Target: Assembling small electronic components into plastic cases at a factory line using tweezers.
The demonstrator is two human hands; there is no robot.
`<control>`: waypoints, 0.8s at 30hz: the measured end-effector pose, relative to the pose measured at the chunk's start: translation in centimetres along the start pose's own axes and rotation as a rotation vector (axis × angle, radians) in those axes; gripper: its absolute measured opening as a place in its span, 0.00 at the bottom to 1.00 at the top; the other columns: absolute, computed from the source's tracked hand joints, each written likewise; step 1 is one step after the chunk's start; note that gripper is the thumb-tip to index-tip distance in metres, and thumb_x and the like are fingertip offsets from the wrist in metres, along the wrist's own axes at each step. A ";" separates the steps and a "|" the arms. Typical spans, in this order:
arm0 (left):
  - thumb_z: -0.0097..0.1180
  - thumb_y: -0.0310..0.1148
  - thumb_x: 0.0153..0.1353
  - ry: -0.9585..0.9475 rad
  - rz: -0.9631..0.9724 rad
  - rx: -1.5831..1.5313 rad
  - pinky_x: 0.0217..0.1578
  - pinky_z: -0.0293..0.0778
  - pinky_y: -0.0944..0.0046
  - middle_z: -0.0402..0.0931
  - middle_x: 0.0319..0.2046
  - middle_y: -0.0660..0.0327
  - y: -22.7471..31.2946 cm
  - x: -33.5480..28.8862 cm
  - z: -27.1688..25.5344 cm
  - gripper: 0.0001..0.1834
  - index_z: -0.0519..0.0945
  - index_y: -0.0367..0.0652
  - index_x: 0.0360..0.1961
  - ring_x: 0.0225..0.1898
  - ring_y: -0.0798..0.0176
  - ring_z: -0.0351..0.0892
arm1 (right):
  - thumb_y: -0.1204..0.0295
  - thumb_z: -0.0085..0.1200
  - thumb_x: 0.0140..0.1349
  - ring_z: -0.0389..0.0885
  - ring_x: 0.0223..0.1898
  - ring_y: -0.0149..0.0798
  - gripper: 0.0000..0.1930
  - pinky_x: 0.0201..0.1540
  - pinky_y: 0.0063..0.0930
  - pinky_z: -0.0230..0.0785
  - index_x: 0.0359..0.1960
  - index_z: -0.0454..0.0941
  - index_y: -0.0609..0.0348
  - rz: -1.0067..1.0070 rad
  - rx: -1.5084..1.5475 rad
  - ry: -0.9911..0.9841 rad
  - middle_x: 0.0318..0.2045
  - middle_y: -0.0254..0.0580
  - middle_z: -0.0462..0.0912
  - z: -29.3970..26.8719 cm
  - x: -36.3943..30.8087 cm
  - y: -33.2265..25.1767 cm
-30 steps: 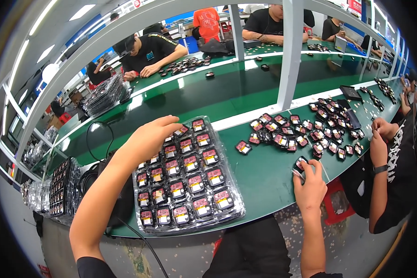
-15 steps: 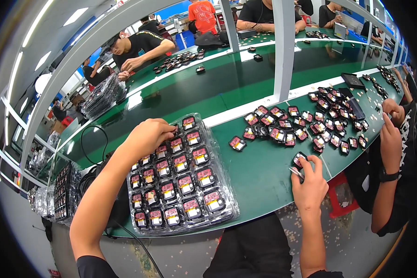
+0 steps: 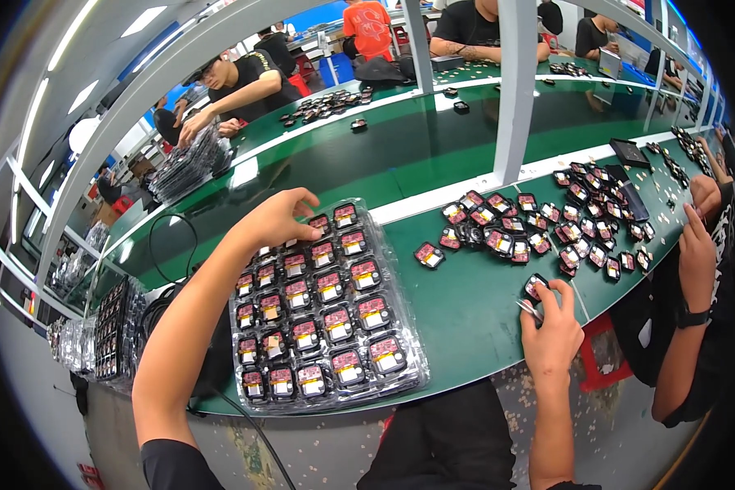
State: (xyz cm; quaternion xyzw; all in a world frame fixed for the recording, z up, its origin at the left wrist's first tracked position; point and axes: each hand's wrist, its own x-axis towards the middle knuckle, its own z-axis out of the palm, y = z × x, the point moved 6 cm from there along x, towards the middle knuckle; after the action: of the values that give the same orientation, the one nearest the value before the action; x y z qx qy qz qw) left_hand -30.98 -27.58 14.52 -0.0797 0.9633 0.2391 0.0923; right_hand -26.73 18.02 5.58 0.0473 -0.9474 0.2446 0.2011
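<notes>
Left hand (image 3: 273,219): fingers apart, at tray's (image 3: 417,369) far end
Right hand (image 3: 552,339): clamped on tweezers (image 3: 530,310), case (image 3: 535,286) at fingertips
Tray: clear plastic, rows of black cases (image 3: 336,323)
Surface (image 3: 465,331): green, loose cases (image 3: 498,242) heaped right
Beyond: co-workers (image 3: 261,91)

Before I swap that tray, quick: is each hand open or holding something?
Left hand: open, thumb at a small case in the tray.
Right hand: closed on a thin metal tool; loose case at its fingertips, grip unclear.

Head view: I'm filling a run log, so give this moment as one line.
left hand: over clear tray, far end | right hand: holding black unit, silver tool | loose units: right of tray
</notes>
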 end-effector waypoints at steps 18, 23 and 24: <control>0.50 0.17 0.54 1.511 -0.055 0.550 0.57 0.75 0.52 0.82 0.48 0.44 -15.9 -29.1 -29.7 0.19 0.82 0.36 0.47 0.53 0.42 0.81 | 0.78 0.57 0.62 0.80 0.54 0.58 0.18 0.53 0.45 0.73 0.54 0.78 0.60 -0.039 0.004 0.024 0.59 0.46 0.76 1.2 -0.3 1.8; 0.51 0.18 0.52 1.345 -0.382 0.772 0.69 0.65 0.48 0.69 0.68 0.42 -26.3 -31.4 -37.4 0.34 0.72 0.39 0.64 0.70 0.38 0.67 | 0.78 0.58 0.61 0.82 0.50 0.58 0.17 0.50 0.46 0.74 0.52 0.77 0.61 -0.030 0.051 0.059 0.57 0.47 0.76 0.9 -0.3 1.9; 0.54 0.20 0.53 1.231 -0.536 0.817 0.72 0.62 0.49 0.62 0.74 0.45 -27.7 -31.2 -38.2 0.39 0.66 0.41 0.70 0.74 0.41 0.61 | 0.77 0.59 0.60 0.83 0.49 0.58 0.17 0.48 0.46 0.74 0.52 0.77 0.61 -0.040 0.050 0.026 0.57 0.47 0.76 0.7 -0.3 1.5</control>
State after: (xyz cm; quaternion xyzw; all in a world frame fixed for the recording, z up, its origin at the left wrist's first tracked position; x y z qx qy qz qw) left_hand -0.56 -66.46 42.10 -0.3873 0.8007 -0.2519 -0.3814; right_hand -27.00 19.01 4.19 0.0679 -0.9371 0.2647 0.2171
